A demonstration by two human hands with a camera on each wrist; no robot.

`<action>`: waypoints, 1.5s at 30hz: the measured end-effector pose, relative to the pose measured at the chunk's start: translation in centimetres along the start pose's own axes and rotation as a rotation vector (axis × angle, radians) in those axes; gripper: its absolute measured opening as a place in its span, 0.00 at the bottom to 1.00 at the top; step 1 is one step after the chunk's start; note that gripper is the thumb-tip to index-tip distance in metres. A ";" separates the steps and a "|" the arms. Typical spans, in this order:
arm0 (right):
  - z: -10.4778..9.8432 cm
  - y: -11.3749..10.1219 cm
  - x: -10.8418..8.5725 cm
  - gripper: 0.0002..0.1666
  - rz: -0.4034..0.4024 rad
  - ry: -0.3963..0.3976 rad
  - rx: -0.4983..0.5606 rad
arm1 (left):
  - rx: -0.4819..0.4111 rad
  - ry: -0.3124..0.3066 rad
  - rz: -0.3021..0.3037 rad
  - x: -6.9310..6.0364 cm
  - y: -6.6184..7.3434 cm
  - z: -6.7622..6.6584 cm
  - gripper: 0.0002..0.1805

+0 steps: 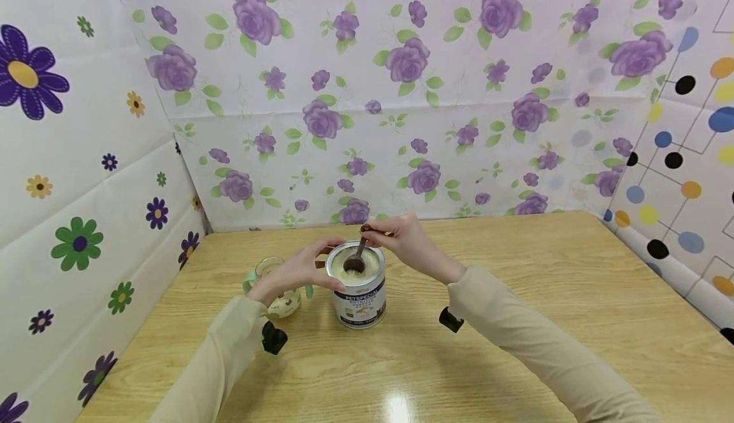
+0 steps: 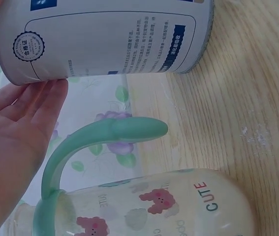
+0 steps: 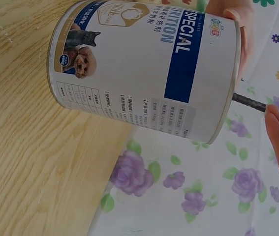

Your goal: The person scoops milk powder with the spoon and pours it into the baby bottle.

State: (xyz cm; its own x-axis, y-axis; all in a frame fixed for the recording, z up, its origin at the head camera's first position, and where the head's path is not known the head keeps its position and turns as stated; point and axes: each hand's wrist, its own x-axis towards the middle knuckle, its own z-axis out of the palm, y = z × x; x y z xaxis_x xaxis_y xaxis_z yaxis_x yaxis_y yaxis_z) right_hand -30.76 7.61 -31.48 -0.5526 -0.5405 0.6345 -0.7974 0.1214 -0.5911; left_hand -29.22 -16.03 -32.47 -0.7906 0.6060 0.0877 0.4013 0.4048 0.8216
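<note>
A white and blue can (image 1: pixel 360 305) of pale powder stands upright on the table, its top uncovered. My left hand (image 1: pixel 301 270) grips the can near its rim, thumb at the front and fingers round the far side; in the left wrist view the fingers of this hand (image 2: pixel 26 113) lie against the can (image 2: pixel 105 39). Pinched by its handle in my right hand (image 1: pixel 401 239), a dark spoon (image 1: pixel 354 262) has its bowl at the powder inside the can. The right wrist view shows the handle (image 3: pixel 250 102) rising past the rim, between thumb and fingers.
Just left of the can, partly behind my left wrist, stands a clear bottle (image 1: pixel 285 305) with green handles and pale contents. Some white specks lie on the table (image 2: pixel 257 137). Patterned cloth (image 1: pixel 367 123) hangs behind the table and at both sides.
</note>
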 end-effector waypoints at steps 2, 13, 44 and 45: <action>0.0 0.0 0.0 0.12 0.011 -0.019 0.005 | -0.006 -0.001 0.002 0.0 0.0 0.0 0.44; 0.3 0.7 0.1 0.11 0.141 -0.056 0.077 | -0.020 -0.016 0.025 0.0 -0.1 -0.1 0.44; 0.0 0.8 0.2 0.11 0.549 0.043 0.413 | -0.013 -0.001 0.008 1.0 -3.0 -0.1 0.46; 0.0 0.9 0.2 0.11 0.559 0.052 0.417 | -0.010 -0.003 0.012 1.0 -3.0 -0.2 0.46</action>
State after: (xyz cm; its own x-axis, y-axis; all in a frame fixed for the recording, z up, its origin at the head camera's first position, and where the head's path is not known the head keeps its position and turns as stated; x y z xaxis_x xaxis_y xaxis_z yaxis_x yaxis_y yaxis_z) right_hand -31.57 7.65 -31.83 -0.8720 -0.4485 0.1962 -0.2362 0.0344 -0.9711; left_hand -31.30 -16.74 -34.77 -0.7846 0.6125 0.0960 0.4060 0.3906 0.8262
